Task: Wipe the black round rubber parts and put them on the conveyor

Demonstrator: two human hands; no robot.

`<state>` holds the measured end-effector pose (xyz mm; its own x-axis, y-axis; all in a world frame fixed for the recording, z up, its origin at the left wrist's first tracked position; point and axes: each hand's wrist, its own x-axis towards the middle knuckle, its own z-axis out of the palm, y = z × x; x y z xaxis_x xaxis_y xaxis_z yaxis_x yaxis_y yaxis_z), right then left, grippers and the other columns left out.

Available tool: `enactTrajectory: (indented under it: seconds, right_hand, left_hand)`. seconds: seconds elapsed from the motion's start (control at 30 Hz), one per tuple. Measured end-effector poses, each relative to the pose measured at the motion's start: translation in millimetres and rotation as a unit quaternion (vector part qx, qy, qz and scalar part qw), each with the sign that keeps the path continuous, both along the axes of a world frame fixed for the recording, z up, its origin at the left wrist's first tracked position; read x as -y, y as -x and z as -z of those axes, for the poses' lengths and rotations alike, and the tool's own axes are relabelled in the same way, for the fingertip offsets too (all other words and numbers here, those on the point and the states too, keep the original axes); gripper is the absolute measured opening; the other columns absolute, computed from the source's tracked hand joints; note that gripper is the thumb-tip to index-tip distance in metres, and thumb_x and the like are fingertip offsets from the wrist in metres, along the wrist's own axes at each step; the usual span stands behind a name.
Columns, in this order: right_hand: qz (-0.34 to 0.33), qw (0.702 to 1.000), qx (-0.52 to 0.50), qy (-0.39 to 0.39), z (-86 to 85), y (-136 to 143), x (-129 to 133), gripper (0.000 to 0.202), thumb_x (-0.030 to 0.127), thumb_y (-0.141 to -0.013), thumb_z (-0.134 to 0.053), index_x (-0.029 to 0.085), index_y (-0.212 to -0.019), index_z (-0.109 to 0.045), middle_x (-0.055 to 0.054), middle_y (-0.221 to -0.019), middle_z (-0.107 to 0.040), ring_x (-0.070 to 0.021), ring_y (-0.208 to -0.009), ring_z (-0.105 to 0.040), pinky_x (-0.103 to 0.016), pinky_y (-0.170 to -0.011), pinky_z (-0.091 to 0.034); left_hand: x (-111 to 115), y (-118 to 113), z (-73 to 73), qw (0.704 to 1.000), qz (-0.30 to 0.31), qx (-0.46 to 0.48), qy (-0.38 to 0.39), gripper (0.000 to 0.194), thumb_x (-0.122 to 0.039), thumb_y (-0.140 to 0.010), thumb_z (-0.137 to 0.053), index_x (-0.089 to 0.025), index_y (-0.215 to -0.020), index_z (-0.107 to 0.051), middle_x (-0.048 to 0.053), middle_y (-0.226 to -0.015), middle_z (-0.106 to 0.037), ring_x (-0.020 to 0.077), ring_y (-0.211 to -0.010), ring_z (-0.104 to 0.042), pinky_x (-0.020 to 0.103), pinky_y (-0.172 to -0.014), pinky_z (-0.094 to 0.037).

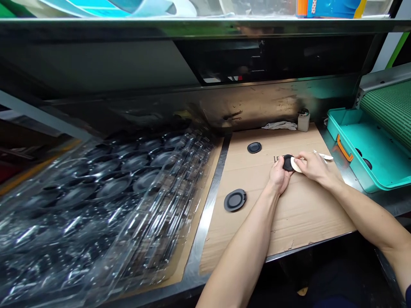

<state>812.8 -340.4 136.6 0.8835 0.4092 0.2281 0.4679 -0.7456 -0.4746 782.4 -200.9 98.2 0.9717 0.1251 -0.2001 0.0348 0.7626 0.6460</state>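
Observation:
My left hand point(278, 175) is closed around a small black round part point(288, 163), held above the cardboard sheet point(302, 214). The fingers of my right hand point(310, 166) pinch a pale round pad point(296, 164) that lies against the right side of the black part. Two more black pieces lie on the cardboard: a smaller one point(254, 147) towards the back and a larger oval one point(235, 200) left of my left forearm. A white object point(324, 156), partly behind my right hand, rests on the sheet.
Clear plastic trays point(154, 214) with several black round parts fill the left side. A teal bin point(385, 158) with a few dark pieces stands at the right, beside a green belt point(391, 107). A small bottle point(303, 120) and white cloth point(281, 125) sit at the back.

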Motion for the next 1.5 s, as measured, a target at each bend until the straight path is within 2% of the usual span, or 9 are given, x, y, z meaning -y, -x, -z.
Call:
enactTrajectory:
  seconds: [0.27, 0.47, 0.63, 0.77, 0.9, 1.1, 1.23, 1.33, 1.5]
  right_hand:
    - [0.051, 0.989, 0.074, 0.121, 0.7, 5.3, -14.4, 0.042, 0.050, -0.108, -0.035, 0.030, -0.113, -0.071, -0.005, -0.094, -0.079, -0.0240, -0.083, -0.071, -0.029, -0.069, -0.035]
    - [0.016, 0.990, 0.063, 0.128, 4.2, 8.1, -9.2, 0.040, 0.050, -0.108, -0.037, 0.030, -0.114, -0.071, -0.005, -0.098, -0.079, -0.0223, -0.086, -0.070, -0.028, -0.070, -0.036]
    - [0.086, 0.988, 0.058, 0.114, 2.5, 5.8, -9.7, 0.045, 0.053, -0.109, -0.033, 0.029, -0.114, -0.071, -0.006, -0.094, -0.078, -0.0235, -0.085, -0.071, -0.029, -0.069, -0.036]
    - [0.011, 0.994, 0.051, 0.098, 5.6, 8.8, -7.6, 0.038, 0.050, -0.107, -0.040, 0.031, -0.115, -0.072, -0.004, -0.100, -0.079, -0.0226, -0.090, -0.071, -0.028, -0.070, -0.037]
    - [0.054, 0.995, 0.052, 0.064, 7.3, 2.0, 0.0, 0.038, 0.049, -0.107, -0.040, 0.030, -0.111, -0.073, -0.003, -0.096, -0.079, -0.0220, -0.087, -0.070, -0.030, -0.080, -0.041]
    - [-0.032, 0.997, 0.049, 0.059, -1.4, -5.5, 13.9, 0.044, 0.053, -0.105, -0.046, 0.024, -0.090, -0.076, -0.005, -0.092, -0.075, -0.0211, -0.090, -0.065, -0.032, -0.088, -0.042]
    - [0.081, 0.983, 0.120, 0.112, -5.2, -17.5, 28.4, 0.037, 0.048, -0.103, -0.051, 0.024, -0.115, -0.076, -0.014, -0.120, -0.071, -0.0319, -0.116, -0.057, -0.042, -0.095, -0.041]
    - [0.108, 0.976, 0.050, 0.181, -5.4, -29.4, 38.9, 0.032, 0.039, -0.099, -0.056, 0.020, -0.115, -0.075, -0.018, -0.116, -0.071, -0.0346, -0.109, -0.060, -0.043, -0.088, -0.044]
    - [0.014, 0.997, 0.065, 0.028, -10.5, -18.5, 25.9, 0.030, 0.035, -0.101, -0.052, 0.018, -0.119, -0.069, -0.012, -0.111, -0.072, -0.0255, -0.102, -0.065, -0.033, -0.087, -0.047]
  left_hand:
    - [-2.9, 0.9, 0.4, 0.998, 0.020, -0.050, 0.027, 0.037, -0.031, -0.110, -0.038, -0.013, -0.101, -0.069, 0.010, -0.095, -0.078, 0.0197, -0.095, -0.075, 0.044, -0.105, -0.056]
    - [-4.0, -0.9, -0.1, 0.999, 0.005, -0.042, 0.034, 0.042, -0.032, -0.111, -0.035, -0.011, -0.098, -0.069, 0.013, -0.099, -0.078, 0.0192, -0.098, -0.074, 0.042, -0.107, -0.055]
    - [-4.9, -2.0, -0.4, 0.998, -0.005, -0.052, 0.031, 0.036, -0.031, -0.110, -0.038, -0.013, -0.103, -0.068, 0.010, -0.098, -0.078, 0.0193, -0.095, -0.075, 0.046, -0.103, -0.057]
    - [-6.0, -3.1, -0.8, 0.997, 0.006, -0.053, 0.048, 0.042, -0.034, -0.110, -0.035, -0.012, -0.098, -0.069, 0.012, -0.098, -0.078, 0.0193, -0.098, -0.074, 0.041, -0.106, -0.056]
    - [-12.3, -5.7, -3.0, 0.997, -0.013, -0.056, 0.049, 0.042, -0.035, -0.110, -0.034, -0.012, -0.102, -0.068, 0.013, -0.101, -0.078, 0.0204, -0.100, -0.075, 0.042, -0.102, -0.058]
    - [-38.0, -8.3, -7.8, 0.994, -0.047, -0.052, 0.079, 0.047, -0.044, -0.109, -0.030, -0.013, -0.112, -0.065, 0.021, -0.124, -0.072, 0.0275, -0.119, -0.070, 0.040, -0.095, -0.059]
    - [-46.0, -6.3, -11.0, 0.993, -0.032, -0.044, 0.102, 0.046, -0.040, -0.105, -0.027, -0.014, -0.109, -0.065, 0.021, -0.129, -0.070, 0.0302, -0.121, -0.069, 0.039, -0.088, -0.060]
    - [-44.6, -4.9, -12.7, 0.994, -0.015, -0.040, 0.105, 0.040, -0.032, -0.101, -0.032, -0.013, -0.111, -0.067, 0.021, -0.132, -0.069, 0.0301, -0.121, -0.069, 0.040, -0.091, -0.058]
    - [-33.3, -1.1, -14.7, 0.993, 0.039, -0.024, 0.106, 0.036, -0.034, -0.103, -0.041, -0.014, -0.118, -0.067, 0.018, -0.120, -0.072, 0.0294, -0.116, -0.069, 0.043, -0.095, -0.057]
